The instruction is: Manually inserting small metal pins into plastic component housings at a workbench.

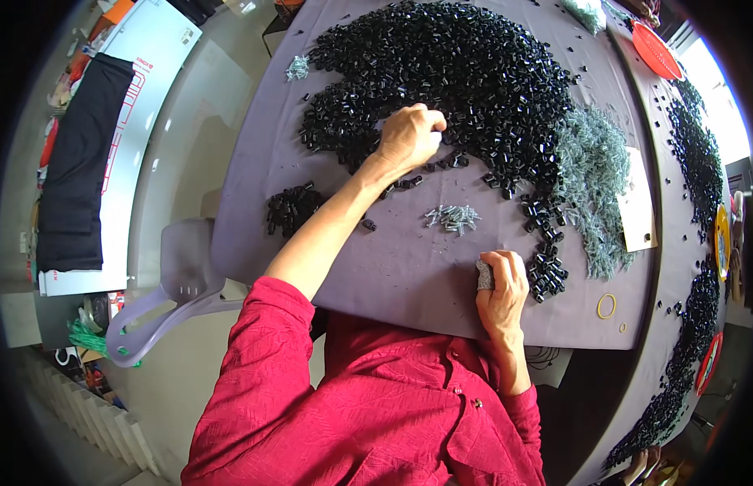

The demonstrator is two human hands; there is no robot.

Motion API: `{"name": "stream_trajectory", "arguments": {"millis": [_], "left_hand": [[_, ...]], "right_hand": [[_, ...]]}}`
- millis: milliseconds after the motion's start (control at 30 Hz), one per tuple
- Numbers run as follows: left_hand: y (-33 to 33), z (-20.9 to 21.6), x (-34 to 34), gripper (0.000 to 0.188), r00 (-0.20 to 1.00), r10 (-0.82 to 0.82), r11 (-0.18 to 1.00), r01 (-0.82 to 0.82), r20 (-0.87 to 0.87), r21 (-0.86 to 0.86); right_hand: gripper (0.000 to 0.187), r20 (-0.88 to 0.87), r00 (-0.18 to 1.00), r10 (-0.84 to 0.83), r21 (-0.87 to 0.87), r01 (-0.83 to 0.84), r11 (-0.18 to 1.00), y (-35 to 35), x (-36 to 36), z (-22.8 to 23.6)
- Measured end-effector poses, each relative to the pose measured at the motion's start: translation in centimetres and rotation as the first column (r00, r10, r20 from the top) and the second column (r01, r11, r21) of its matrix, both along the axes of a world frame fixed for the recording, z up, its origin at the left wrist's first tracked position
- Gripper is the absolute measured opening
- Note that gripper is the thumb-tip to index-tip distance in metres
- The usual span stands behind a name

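Note:
My left hand [413, 136] reaches over the near edge of a wide heap of small black plastic pieces [441, 57]. Its fingers are closed, and anything in them is hidden. By the table's front edge, my right hand [503, 296] is closed around a small grey speckled lump [484, 275], partly covered by the fingers. Between the hands lies a small pile of silvery pins or screws [453, 217]. Just right of my right hand is a trail of black pieces [548, 274]. A smaller black pile [292, 209] sits left of my left forearm.
A larger silvery pile [595, 178] borders the black heap, beside a pale card [638, 202]. A rubber band [606, 306] lies near the right corner. The adjoining table holds more black pieces [692, 340] and a red basket [656, 50]. Another person's hand [639, 466] shows lower right. A purple chair [186, 267] stands left.

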State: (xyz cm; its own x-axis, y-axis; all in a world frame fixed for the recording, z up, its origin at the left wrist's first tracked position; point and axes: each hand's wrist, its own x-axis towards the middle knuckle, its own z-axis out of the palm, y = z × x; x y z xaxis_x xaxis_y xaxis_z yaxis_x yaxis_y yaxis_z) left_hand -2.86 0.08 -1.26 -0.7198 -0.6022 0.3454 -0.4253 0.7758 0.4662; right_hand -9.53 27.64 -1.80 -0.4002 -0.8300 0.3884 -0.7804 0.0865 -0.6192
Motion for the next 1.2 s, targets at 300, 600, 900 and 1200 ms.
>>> {"name": "stream_trajectory", "arguments": {"millis": [300,600,900,1200], "left_hand": [[-2.2,0.5,4.0,0.027,0.999,-0.010,0.984,0.018,-0.049,0.179],[-2.4,0.9,3.9,0.019,0.993,0.022,0.974,0.004,-0.113,0.228],[-1.4,-0.9,0.3,0.012,0.997,-0.008,0.997,0.002,-0.071,-0.082],[-4.6,0.7,4.7,0.021,0.994,0.111,0.991,-0.112,0.015,0.066]], "right_hand": [[0.039,0.019,1.000,0.006,-0.002,-0.006,1.000,0.2,-0.2,-0.2],[0.039,0.014,1.000,0.009,0.013,-0.009,1.000,0.1,0.0,0.0],[0.035,0.000,1.000,0.004,-0.004,-0.004,1.000,0.0,0.1,-0.1],[0.036,0.000,1.000,0.016,0.008,-0.016,1.000,-0.1,0.0,0.0]]}}
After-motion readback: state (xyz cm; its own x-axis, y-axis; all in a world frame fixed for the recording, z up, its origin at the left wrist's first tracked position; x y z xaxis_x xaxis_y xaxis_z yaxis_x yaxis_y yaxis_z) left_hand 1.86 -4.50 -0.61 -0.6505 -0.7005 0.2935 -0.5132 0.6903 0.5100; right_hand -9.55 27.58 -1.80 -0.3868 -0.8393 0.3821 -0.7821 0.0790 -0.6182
